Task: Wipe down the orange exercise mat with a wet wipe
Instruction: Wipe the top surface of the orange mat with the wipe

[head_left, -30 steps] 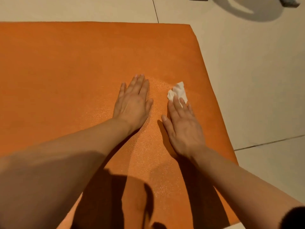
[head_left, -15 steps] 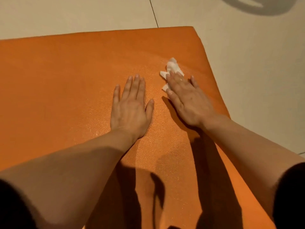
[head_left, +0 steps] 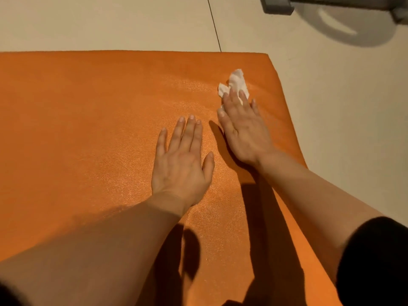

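Observation:
The orange exercise mat fills most of the view, its far edge and right corner visible. My left hand lies flat on the mat, fingers straight and spread. My right hand presses a crumpled white wet wipe onto the mat near the far right corner with straight fingers; part of the wipe sticks out beyond the fingertips. A damp sheen shows on the mat to the left of the wipe.
Pale tiled floor surrounds the mat at the far side and right. A grey object stands on the floor at the top right, with a round shadow beside it.
My right hand has pushed the wipe away from me across the mat toward its far right corner. My left hand has stayed flat in place.

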Motion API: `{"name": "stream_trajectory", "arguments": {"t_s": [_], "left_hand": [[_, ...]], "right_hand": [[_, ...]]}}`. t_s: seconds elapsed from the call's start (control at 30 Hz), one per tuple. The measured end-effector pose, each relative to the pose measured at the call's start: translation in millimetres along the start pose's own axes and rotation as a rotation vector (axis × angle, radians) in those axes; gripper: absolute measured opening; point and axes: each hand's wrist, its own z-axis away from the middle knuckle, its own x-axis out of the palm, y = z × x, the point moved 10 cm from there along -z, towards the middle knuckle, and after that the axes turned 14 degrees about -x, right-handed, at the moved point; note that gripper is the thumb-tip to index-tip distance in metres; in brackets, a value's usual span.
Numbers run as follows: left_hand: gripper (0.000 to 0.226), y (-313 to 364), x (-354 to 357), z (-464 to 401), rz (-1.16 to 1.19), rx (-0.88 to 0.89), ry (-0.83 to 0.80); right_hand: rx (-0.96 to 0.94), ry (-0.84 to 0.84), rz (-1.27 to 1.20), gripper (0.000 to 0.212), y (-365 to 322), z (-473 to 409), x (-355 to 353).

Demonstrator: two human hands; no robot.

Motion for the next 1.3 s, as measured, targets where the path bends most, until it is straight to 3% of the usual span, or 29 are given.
{"name": "stream_trajectory", "arguments": {"t_s": [0.1, 0.17, 0.27, 0.37, 0.53, 0.67, 0.77, 0.93, 1.0, 1.13, 1.3], "left_hand": [[0.069, -1, 1, -2, -0.015, -0.011, 0.001], [0.069, -1, 1, -1, -0.014, -0.007, -0.009], [0.070, -1, 1, 0, -0.008, -0.004, -0.014], [0.070, -1, 0, 0, -0.002, -0.003, -0.013], [0.070, -1, -1, -3, -0.001, -0.013, -0.015], [0.070, -2, -1, 0, 0.001, -0.006, -0.020], [0.070, -2, -1, -1, 0.009, -0.008, -0.012], [0.070, -1, -2, -3, 0.009, -0.017, -0.004], [0.070, -2, -1, -1, 0.006, -0.014, -0.006], [0.070, -2, 1, 0, 0.015, -0.012, -0.001], [0.069, -2, -1, -2, 0.020, -0.018, 0.004]], "right_hand": [[-0.176, -0.060, -0.026, 0.073, -28, 0, 6], [-0.205, -0.103, 0.008, 0.068, -12, -11, 0], [-0.011, -0.083, 0.066, 0.059, 33, -25, -12], [0.101, -0.030, 0.029, 0.062, 25, -32, -7], [-0.182, -0.093, 0.022, 0.060, -16, -42, -3], [0.045, -0.036, 0.050, 0.055, 39, -36, -19], [0.170, 0.031, 0.045, 0.058, 38, -35, -18], [-0.151, -0.038, 0.028, 0.056, -12, -60, -8], [-0.119, -0.057, 0.062, 0.056, 11, -62, -12], [0.122, 0.011, 0.087, 0.059, 49, -65, -23], [-0.154, -0.072, 0.075, 0.058, -11, -93, -7]]}}
